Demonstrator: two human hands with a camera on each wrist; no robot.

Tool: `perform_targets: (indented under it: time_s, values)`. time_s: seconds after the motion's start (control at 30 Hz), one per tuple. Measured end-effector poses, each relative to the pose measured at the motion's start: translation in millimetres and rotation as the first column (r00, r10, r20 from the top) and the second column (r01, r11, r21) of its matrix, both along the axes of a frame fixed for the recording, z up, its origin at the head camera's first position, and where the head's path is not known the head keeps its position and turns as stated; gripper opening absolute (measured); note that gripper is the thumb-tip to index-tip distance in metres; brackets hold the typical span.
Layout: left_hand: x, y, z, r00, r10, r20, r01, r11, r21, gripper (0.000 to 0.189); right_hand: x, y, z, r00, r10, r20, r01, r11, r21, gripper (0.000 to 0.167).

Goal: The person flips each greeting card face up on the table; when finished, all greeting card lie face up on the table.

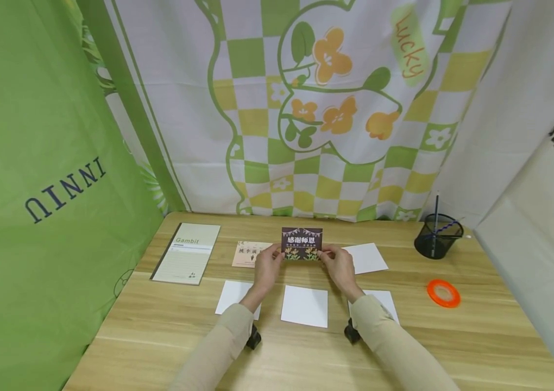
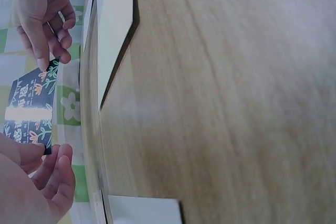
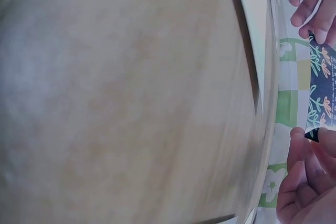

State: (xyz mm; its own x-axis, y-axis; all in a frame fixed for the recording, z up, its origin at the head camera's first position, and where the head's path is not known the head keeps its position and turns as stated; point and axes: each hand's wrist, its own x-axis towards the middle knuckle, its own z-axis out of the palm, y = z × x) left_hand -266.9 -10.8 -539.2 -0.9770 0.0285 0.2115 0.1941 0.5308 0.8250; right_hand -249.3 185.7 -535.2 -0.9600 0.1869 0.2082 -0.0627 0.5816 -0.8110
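Observation:
A dark greeting card (image 1: 302, 244) with white lettering, bunting and flowers is held up over the table's far side. My left hand (image 1: 268, 267) pinches its lower left corner, and my right hand (image 1: 339, 266) pinches the lower right one. Both wrist views show thumbs and fingertips at the card's corners; glare crosses the card (image 2: 30, 109) in the left one. Behind the left hand lies a cream card (image 1: 245, 255) with printed characters, partly covered. Beside the right hand is a blank white card (image 1: 367, 258).
Nearer me lie more white cards: one at left (image 1: 230, 296), a middle one (image 1: 304, 306), and one partly under the right sleeve (image 1: 385, 302). A Gambit notebook (image 1: 186, 253) sits at left. At right stand a black mesh pen holder (image 1: 430, 239) and an orange tape roll (image 1: 430, 288).

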Motion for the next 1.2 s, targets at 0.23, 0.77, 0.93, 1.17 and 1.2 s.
perform_targets:
  time_s: [0.23, 0.77, 0.93, 1.17, 1.2]
  values:
    - [0.1, 1.6, -1.5, 0.999, -0.019, 0.036, 0.017, 0.999, 0.050, 0.030, -0.2, 1.0, -1.2, 1.000, 0.027, 0.006, -0.027, 1.000, -0.010, 0.021]
    - [-2.0, 4.2, -2.8, 0.984, -0.065, 0.164, 0.042, 0.989, 0.141, 0.033, 4.5, 1.6, 0.6, 0.991, 0.031, 0.132, -0.033, 0.999, 0.016, 0.025]
    - [-1.3, 4.5, -4.9, 0.979, -0.058, 0.196, 0.027, 0.987, 0.157, 0.034, 5.9, 1.8, -0.1, 0.986, 0.037, 0.166, -0.041, 0.999, 0.025, 0.028]
    - [-1.8, 6.1, -5.7, 0.975, -0.033, 0.222, -0.005, 0.986, 0.166, 0.032, 6.4, 1.8, 0.5, 0.983, 0.053, 0.174, -0.057, 0.998, 0.016, 0.031]
    - [-1.8, 6.1, -5.9, 0.974, -0.035, 0.226, -0.005, 0.985, 0.172, 0.031, 6.4, 1.9, 0.6, 0.983, 0.059, 0.175, -0.062, 0.998, 0.012, 0.032]
